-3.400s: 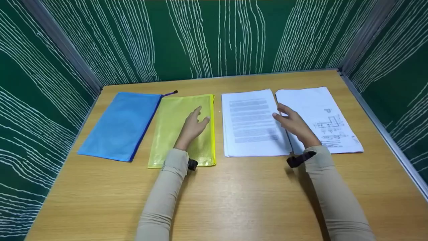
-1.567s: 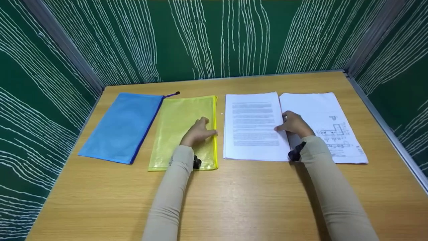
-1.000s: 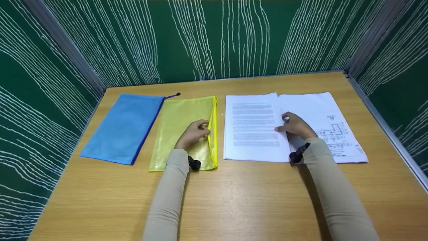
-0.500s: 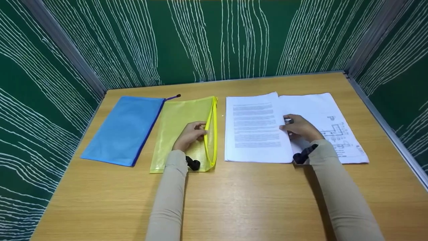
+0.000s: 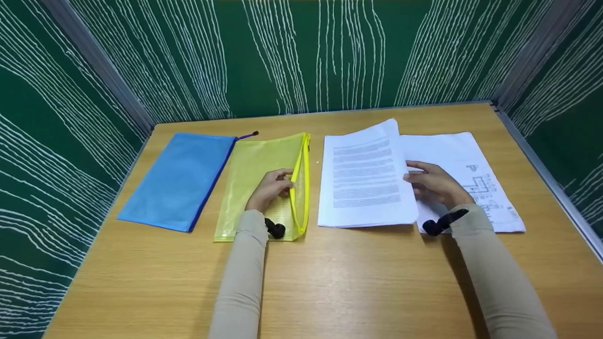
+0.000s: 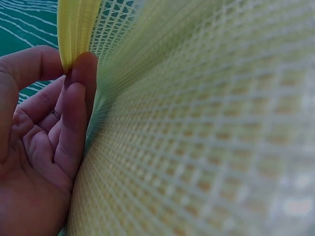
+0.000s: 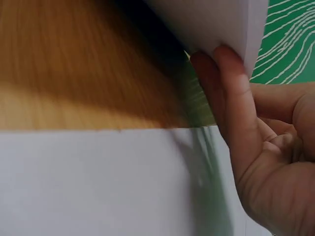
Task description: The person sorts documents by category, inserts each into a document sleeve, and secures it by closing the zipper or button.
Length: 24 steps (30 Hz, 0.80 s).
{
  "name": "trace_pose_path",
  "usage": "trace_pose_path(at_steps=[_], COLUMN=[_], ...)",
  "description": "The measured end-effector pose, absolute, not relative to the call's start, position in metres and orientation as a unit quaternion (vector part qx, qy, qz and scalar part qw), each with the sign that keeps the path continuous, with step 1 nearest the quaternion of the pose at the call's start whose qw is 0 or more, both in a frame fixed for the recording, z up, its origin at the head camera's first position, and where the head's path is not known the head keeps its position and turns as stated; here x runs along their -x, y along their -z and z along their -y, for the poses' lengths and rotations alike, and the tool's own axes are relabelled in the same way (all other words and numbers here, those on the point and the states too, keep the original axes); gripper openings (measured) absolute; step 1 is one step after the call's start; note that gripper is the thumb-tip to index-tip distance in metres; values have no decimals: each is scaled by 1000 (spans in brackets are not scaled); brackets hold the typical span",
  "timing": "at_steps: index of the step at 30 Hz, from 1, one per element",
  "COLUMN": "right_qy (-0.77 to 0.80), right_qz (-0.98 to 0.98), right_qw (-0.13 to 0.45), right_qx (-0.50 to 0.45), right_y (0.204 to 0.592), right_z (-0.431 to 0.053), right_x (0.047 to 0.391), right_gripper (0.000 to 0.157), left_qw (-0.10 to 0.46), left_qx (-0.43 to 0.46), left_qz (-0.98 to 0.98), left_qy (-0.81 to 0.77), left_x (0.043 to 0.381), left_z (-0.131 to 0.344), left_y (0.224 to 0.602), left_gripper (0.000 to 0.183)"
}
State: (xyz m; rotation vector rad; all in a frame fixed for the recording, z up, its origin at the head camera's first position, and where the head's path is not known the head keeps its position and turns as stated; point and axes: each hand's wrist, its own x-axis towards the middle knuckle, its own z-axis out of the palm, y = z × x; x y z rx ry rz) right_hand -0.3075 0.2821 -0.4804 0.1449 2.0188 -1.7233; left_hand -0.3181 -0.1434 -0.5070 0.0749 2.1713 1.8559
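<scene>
My left hand (image 5: 269, 189) pinches the zip edge of a yellow mesh zip pouch (image 5: 256, 157), whose mouth gapes along its right side. The left wrist view shows thumb and fingers on the yellow zip band (image 6: 78, 29). My right hand (image 5: 435, 183) grips the right edge of a stack of printed paper (image 5: 365, 174), thumb on top and fingers underneath. That edge is raised off the table, and in the right wrist view the underside of the paper (image 7: 211, 24) shows above my fingers. A second paper stack (image 5: 445, 148) with a line drawing lies partly under the right hand.
A blue zip pouch (image 5: 176, 181) with a purple pull cord lies at the left of the wooden table (image 5: 325, 282). Green panels (image 5: 311, 61) with white wavy lines stand along the back and both sides.
The left hand has taken the yellow pouch's zip edge and drawn its mouth open. The right hand has closed on the printed stack's right edge and lifted it.
</scene>
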Motion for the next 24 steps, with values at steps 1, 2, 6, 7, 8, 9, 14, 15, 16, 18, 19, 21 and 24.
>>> trace_pose_path(at_steps=[1, 2, 6, 7, 8, 9, 14, 15, 16, 18, 19, 21, 24], right_qy=[643, 657, 709, 719, 729, 738, 749, 749, 747, 744, 742, 739, 732], right_qz=[-726, -714, -664, -654, -644, -634, -620, -620, -622, -625, -626, -629, -635], right_qw=[238, 237, 231, 229, 227, 226, 231, 232, 233, 237, 238, 241, 245], right_qx=[-53, -53, -57, -57, -56, -53, -28, -24, -22, -19, -20, -21, -17], right_y=[480, 479, 477, 477, 476, 476, 477, 477, 476, 475, 475, 473, 471], right_z=[-282, -283, -283, -283, -283, -283, -279, -278, -276, -273, -272, -269, -266], right_x=[307, 306, 303, 303, 303, 302, 303, 303, 304, 304, 305, 306, 307], right_gripper=[73, 74, 75, 75, 75, 75, 73, 73, 73, 73, 74, 74, 74], left_qw=[141, 141, 148, 151, 153, 154, 157, 157, 157, 157, 156, 155, 154], left_qx=[-25, -23, -18, -18, -18, -18, -20, -20, -18, -18, -19, -22, -28], left_qz=[-753, -752, -743, -739, -737, -736, -735, -734, -733, -734, -734, -733, -731], left_qy=[-642, -643, -653, -656, -658, -659, -660, -661, -661, -661, -661, -662, -664], left_x=[318, 317, 317, 317, 317, 317, 317, 317, 317, 317, 317, 316, 316], left_z=[144, 144, 145, 144, 144, 143, 144, 144, 144, 145, 145, 145, 145], left_y=[507, 506, 506, 506, 506, 506, 506, 506, 507, 506, 506, 506, 505], left_gripper=[47, 47, 47, 47, 47, 47, 49, 49, 49, 49, 49, 49, 48])
